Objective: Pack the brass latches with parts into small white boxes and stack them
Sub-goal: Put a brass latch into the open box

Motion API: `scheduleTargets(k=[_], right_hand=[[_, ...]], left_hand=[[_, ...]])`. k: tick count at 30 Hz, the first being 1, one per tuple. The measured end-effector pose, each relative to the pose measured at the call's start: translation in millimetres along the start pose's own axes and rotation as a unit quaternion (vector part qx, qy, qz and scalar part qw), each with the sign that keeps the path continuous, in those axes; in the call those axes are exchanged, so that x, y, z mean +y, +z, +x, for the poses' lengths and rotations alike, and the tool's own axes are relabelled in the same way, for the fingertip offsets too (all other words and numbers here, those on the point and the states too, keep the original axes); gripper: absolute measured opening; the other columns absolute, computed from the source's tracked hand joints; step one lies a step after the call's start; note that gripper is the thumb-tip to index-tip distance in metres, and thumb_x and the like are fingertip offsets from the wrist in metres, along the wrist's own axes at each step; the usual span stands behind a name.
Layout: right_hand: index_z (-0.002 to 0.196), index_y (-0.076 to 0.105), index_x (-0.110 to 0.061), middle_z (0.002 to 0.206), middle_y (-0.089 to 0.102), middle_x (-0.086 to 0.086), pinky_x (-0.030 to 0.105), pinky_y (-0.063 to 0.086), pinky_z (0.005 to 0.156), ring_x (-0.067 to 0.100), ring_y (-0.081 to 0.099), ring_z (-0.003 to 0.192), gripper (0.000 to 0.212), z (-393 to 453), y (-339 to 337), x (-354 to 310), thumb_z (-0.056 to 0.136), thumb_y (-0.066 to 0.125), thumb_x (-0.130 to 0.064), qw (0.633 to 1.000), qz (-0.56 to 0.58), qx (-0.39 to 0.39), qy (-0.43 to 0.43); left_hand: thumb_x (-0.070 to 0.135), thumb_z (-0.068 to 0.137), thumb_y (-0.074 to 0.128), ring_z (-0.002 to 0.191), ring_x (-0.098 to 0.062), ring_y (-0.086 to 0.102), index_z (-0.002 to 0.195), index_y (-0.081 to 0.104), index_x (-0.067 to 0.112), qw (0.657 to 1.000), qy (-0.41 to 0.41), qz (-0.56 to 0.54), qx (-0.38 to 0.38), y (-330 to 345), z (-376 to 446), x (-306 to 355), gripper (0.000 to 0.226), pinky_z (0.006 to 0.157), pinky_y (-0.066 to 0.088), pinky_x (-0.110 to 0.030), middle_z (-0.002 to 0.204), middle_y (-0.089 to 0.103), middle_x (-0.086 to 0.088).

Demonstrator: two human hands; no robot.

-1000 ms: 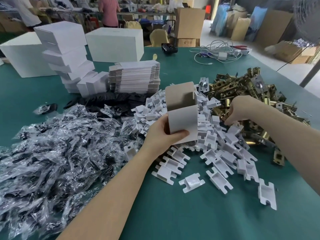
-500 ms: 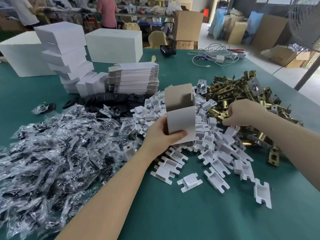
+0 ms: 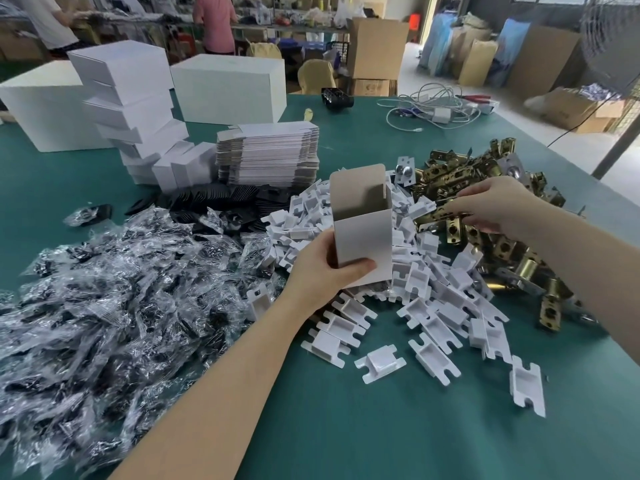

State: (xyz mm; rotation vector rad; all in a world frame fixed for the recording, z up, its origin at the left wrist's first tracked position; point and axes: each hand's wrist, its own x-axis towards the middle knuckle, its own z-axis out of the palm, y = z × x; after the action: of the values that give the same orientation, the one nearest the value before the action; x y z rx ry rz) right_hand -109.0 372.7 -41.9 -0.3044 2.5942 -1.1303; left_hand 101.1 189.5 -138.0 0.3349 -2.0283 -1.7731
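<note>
My left hand (image 3: 323,270) grips a small white box (image 3: 363,237) upright over the pile of white plastic inserts (image 3: 433,296), its top flap open and its inside empty as far as I see. To the right, my right hand (image 3: 495,206) pinches a brass latch (image 3: 440,214) and holds it just above the heap of brass latches (image 3: 491,188), close to the box's right side. Clear bags of dark parts (image 3: 104,296) are heaped at the left. Packed small white boxes (image 3: 187,166) stand behind them.
A stack of flat box blanks (image 3: 270,155) and black plates (image 3: 221,199) lie behind the inserts. Large white cartons (image 3: 228,88) and stacked white boxes (image 3: 121,84) stand at the back left. Cables (image 3: 433,109) lie at the far right. Bare green table (image 3: 381,427) lies in front.
My right hand has lifted out of the brass heap with one latch pinched in its fingers. The left hand still holds the open box in the same place.
</note>
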Motion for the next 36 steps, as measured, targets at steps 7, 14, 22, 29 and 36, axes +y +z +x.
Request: scheduleTargets(k=[7, 14, 22, 29, 36], right_hand=[[0.09, 0.065, -0.023, 0.093, 0.067, 0.0, 0.025, 0.056, 0.065, 0.012, 0.064, 0.079, 0.029, -6.0, 16.8, -4.2, 0.075, 0.084, -0.038, 0.988, 0.135, 0.08, -0.011], [0.091, 0.067, -0.02, 0.085, 0.068, -0.005, 0.022, 0.046, 0.049, 0.008, 0.059, 0.066, 0.032, -8.0, 23.7, -5.5, 0.075, 0.082, -0.043, 0.975, 0.186, 0.118, 0.039], [0.108, 0.059, -0.012, 0.087, 0.073, -0.002, 0.014, 0.035, 0.038, 0.007, 0.052, 0.052, 0.046, -1.7, 18.7, 3.0, 0.081, 0.076, -0.045, 0.962, 0.206, 0.077, 0.164], [0.098, 0.061, -0.011, 0.089, 0.072, 0.0, 0.016, 0.038, 0.042, 0.007, 0.049, 0.054, 0.031, 0.9, 11.0, 5.9, 0.082, 0.075, -0.034, 0.965, 0.188, 0.077, 0.163], [0.101, 0.069, -0.001, 0.092, 0.069, 0.01, 0.028, 0.054, 0.055, 0.018, 0.064, 0.07, 0.038, -11.7, -6.2, -26.9, 0.083, 0.074, -0.033, 0.986, 0.022, 0.161, -0.027]], left_hand=[[0.024, 0.071, 0.087, 0.092, 0.006, 0.067, 0.105, 0.058, 0.048, 1.0, 0.002, -0.009, -0.007, 0.1, -0.6, -1.1, 0.051, 0.069, 0.052, -0.009, 0.1, 0.07, 0.028], [0.041, 0.059, 0.085, 0.095, 0.003, 0.067, 0.103, 0.058, 0.054, 1.0, -0.001, -0.007, -0.002, 1.5, -0.3, 1.4, 0.053, 0.072, 0.053, -0.012, 0.103, 0.07, 0.026], [0.042, 0.059, 0.083, 0.095, 0.002, 0.068, 0.093, 0.059, 0.068, 1.0, -0.001, -0.001, -0.003, 1.2, -0.3, 3.0, 0.049, 0.071, 0.054, -0.013, 0.103, 0.07, 0.026], [0.028, 0.068, 0.086, 0.095, 0.001, 0.068, 0.096, 0.061, 0.06, 1.0, 0.001, -0.003, 0.001, 0.5, 0.9, 0.9, 0.049, 0.071, 0.054, -0.013, 0.103, 0.071, 0.025], [0.022, 0.074, 0.086, 0.093, 0.006, 0.065, 0.105, 0.057, 0.051, 1.0, 0.007, 0.006, -0.009, -0.8, -0.3, 2.0, 0.052, 0.068, 0.052, -0.008, 0.101, 0.069, 0.028]])
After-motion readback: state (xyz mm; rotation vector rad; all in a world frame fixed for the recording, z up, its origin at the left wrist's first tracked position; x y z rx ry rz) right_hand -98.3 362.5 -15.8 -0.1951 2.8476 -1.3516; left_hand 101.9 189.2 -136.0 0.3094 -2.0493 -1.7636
